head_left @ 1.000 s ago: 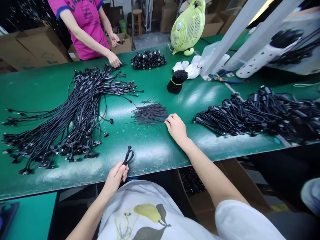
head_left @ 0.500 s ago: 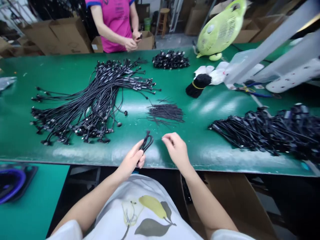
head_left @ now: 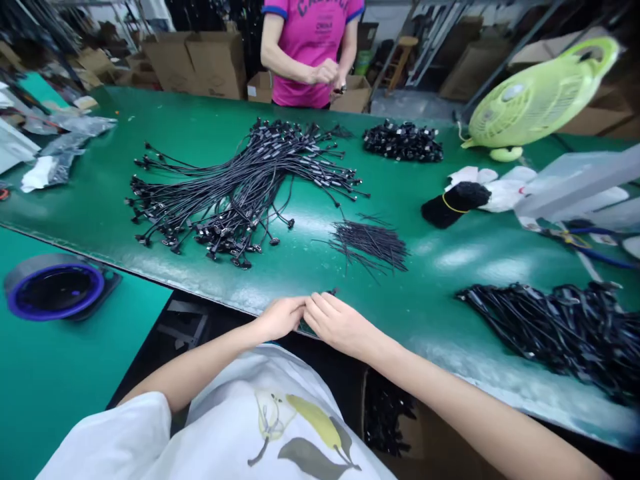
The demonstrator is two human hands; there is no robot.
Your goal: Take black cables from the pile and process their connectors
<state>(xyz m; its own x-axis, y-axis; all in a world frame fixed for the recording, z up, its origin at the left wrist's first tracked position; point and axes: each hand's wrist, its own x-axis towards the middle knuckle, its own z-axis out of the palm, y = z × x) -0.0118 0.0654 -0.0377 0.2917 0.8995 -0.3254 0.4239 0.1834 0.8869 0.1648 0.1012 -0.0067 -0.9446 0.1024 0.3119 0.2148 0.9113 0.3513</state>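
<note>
My left hand (head_left: 281, 319) is closed, held against my right hand just above the table's front edge. It grips a folded black cable, now mostly covered by the fingers; only a small dark end (head_left: 333, 291) shows past the knuckles. My right hand (head_left: 337, 325) lies over the cable with its fingers curled together, and what they pinch is hidden. Beyond my hands is a loose pile of thin black ties (head_left: 373, 243). A large spread of unfolded black cables (head_left: 235, 193) with connectors lies farther off to the left.
Folded cables (head_left: 555, 330) are heaped at the right. A smaller connector pile (head_left: 403, 140), a banded black bundle (head_left: 455, 203) and a green fan (head_left: 540, 100) stand farther back. Across the green table (head_left: 165, 233), a person in pink (head_left: 315, 53) works. A purple-rimmed roll (head_left: 57, 290) lies left.
My right hand has moved left to meet my left hand over the folded cable, covering most of it. The camera view has swung left. The person opposite still handles something small.
</note>
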